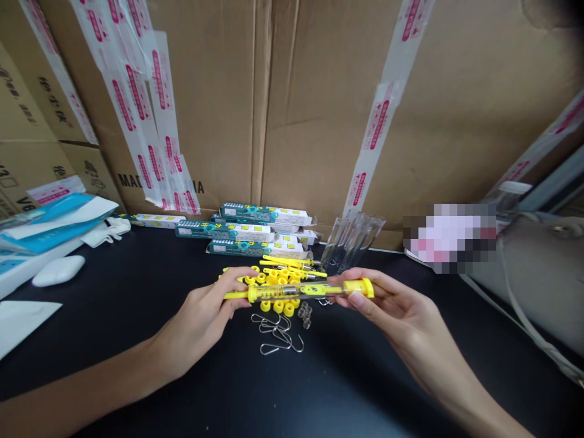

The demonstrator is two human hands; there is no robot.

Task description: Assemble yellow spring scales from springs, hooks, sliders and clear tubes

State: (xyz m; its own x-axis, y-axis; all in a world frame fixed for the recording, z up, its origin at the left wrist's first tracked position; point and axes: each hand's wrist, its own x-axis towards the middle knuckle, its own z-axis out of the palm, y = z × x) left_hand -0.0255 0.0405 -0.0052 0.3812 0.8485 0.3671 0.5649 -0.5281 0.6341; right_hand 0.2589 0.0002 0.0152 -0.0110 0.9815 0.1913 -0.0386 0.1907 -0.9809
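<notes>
A clear tube [298, 291] with yellow and metal parts inside lies level between my two hands. My left hand [212, 307] is closed around its left end, where a yellow rod sticks out. The fingers of my right hand [387, 301] pinch the yellow cap at the right end. Behind and below the tube are several small yellow caps [278, 306] and yellow rods [292, 263]. Nearer to me lie several metal hooks [276, 331], with small clear pieces [305, 315] beside them.
Small printed boxes [255, 231] are stacked at the back, left of several clear tubes [351, 240]. Blue and white packs [50, 231] and a white case [59, 271] sit at the left. A grey bag [542, 274] stands at the right. Taped cardboard [314, 91] rises behind.
</notes>
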